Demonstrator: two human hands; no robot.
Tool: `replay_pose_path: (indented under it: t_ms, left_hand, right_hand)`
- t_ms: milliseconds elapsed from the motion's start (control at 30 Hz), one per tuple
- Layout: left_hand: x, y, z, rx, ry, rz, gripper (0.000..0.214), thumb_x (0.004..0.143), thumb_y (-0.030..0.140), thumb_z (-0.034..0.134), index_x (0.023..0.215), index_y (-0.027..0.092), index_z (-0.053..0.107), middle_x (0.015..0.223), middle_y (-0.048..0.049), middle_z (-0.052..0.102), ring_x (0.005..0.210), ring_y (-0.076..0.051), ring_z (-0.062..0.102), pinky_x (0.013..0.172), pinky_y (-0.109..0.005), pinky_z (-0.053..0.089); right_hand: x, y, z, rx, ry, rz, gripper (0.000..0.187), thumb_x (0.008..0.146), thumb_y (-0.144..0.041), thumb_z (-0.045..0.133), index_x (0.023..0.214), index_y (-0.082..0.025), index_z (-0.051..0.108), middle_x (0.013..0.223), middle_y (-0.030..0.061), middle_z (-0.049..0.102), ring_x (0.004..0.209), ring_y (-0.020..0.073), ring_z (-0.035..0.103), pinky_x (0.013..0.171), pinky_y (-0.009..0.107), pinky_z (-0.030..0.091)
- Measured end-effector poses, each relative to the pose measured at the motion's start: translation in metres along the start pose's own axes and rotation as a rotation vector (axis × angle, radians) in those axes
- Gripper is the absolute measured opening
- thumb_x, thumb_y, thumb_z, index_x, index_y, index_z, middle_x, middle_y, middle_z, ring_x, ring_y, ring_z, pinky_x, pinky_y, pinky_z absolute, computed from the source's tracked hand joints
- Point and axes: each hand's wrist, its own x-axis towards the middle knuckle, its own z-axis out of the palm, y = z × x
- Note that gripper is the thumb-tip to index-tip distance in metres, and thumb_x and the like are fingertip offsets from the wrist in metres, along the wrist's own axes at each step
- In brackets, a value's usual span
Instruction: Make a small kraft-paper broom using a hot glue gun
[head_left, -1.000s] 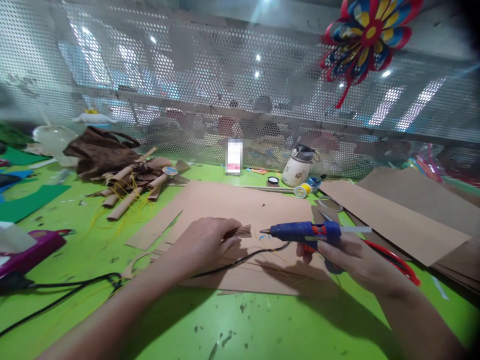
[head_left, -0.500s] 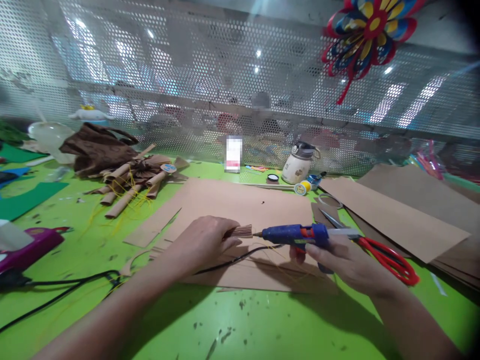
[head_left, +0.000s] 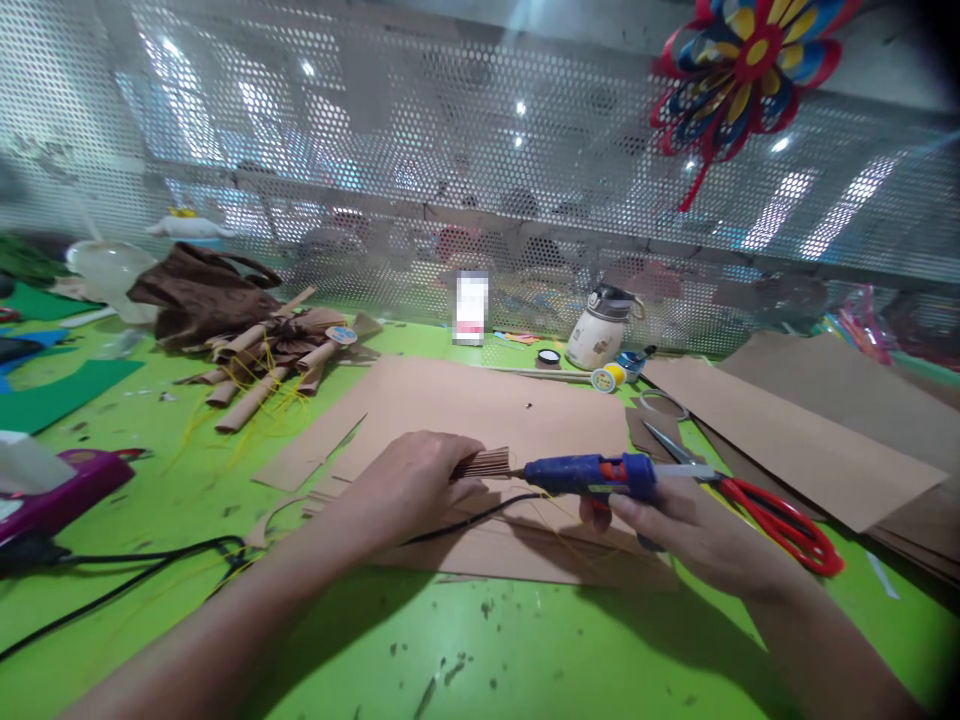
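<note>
My left hand (head_left: 405,487) is closed on a small folded piece of brown pleated paper (head_left: 484,463), whose end sticks out to the right. A blue hot glue gun (head_left: 592,474) lies level in my right hand (head_left: 686,530), fingers wrapped round its grip. Its nozzle touches the end of the pleated paper. The gun's black cord (head_left: 465,522) runs left under my left forearm. Both hands hover over a sheet of brown cardboard (head_left: 480,410) on the green table (head_left: 450,650).
Red-handled scissors (head_left: 780,515) lie right of my right hand. More cardboard sheets (head_left: 795,430) lie at the right. Rolled brown paper tubes (head_left: 262,375) and a brown bag (head_left: 199,295) sit at back left. A white jar (head_left: 596,338) stands by the perforated metal wall (head_left: 375,180).
My right hand has moved the glue gun leftward until its nozzle reached the end of the pleated paper. My left hand has stayed in place.
</note>
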Motion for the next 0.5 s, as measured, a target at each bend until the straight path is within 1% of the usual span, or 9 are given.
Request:
replay_pose_path:
  t_ms: [167, 333, 400, 500]
  left_hand:
    - [0.0, 0.001, 0.001, -0.016, -0.011, 0.003, 0.024, 0.087, 0.041, 0.051, 0.083, 0.02, 0.064, 0.074, -0.0033, 0.067, 0.062, -0.015, 0.055, 0.058, -0.024, 0.033]
    - [0.0, 0.002, 0.0, -0.006, -0.022, -0.001, 0.027, 0.089, 0.041, 0.049, 0.082, 0.02, 0.064, 0.073, -0.0036, 0.067, 0.06, -0.014, 0.055, 0.055, -0.023, 0.032]
    - [0.0, 0.001, 0.001, -0.007, -0.017, -0.005, 0.027, 0.088, 0.042, 0.049, 0.084, 0.02, 0.065, 0.073, -0.0036, 0.067, 0.059, -0.014, 0.055, 0.054, -0.023, 0.032]
    - [-0.001, -0.001, 0.002, -0.013, -0.01, -0.006, 0.028, 0.088, 0.043, 0.05, 0.086, 0.02, 0.066, 0.073, -0.0039, 0.068, 0.06, -0.015, 0.056, 0.054, -0.023, 0.032]
  right_hand:
    - [0.002, -0.002, 0.002, -0.07, 0.007, -0.03, 0.046, 0.09, -0.054, 0.042, 0.092, -0.015, 0.066, 0.089, 0.0083, 0.065, 0.08, 0.0191, 0.058, 0.069, 0.028, 0.049]
    - [0.003, -0.004, 0.007, -0.177, 0.095, -0.051, 0.042, 0.09, -0.05, 0.043, 0.09, -0.016, 0.067, 0.078, 0.0052, 0.063, 0.073, 0.0189, 0.059, 0.065, 0.028, 0.049]
    - [0.003, -0.004, 0.01, -0.221, 0.128, -0.061, 0.042, 0.09, -0.05, 0.043, 0.089, -0.016, 0.067, 0.077, 0.0056, 0.064, 0.071, 0.0196, 0.06, 0.063, 0.029, 0.049]
    - [0.001, -0.002, 0.011, -0.254, 0.14, -0.071, 0.041, 0.09, -0.049, 0.042, 0.09, -0.016, 0.066, 0.079, 0.0066, 0.066, 0.072, 0.0207, 0.062, 0.063, 0.029, 0.05]
